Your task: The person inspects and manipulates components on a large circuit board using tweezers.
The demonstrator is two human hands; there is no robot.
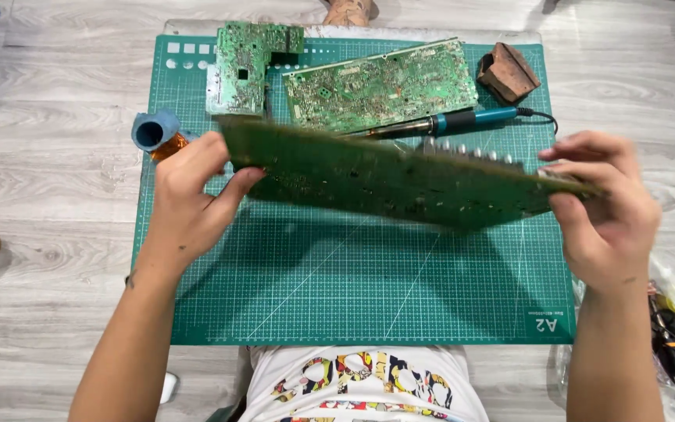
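Holding: you grip a long green circuit board (400,176) by its two short ends, above the middle of the green cutting mat (353,289), tilted so the right end sits lower and nearer.
Left hand: your left hand (189,199) is closed on the board's left end, thumb under the near edge, fingers curled over the far one.
Right hand: your right hand (607,203) pinches the right end, fingers on top, thumb below.
Handling: keep your fingertips on the bare edges, away from the row of silvery parts (470,150) along the far rim; hold both ends level before turning it, since a board this long probably flexes.
Behind the board: a soldering iron (447,123) with a teal handle lies just beyond, its tip partly covered by the board; keep the board apart from it.
Far side: two smaller circuit boards (337,78) and a brown holder (507,72) rest on the mat.
Hard to make out: motion blur hides the board's surface detail; the blue tool (155,130) at left is partly hidden by your hand; the bagged items (673,336) at right are cut off.
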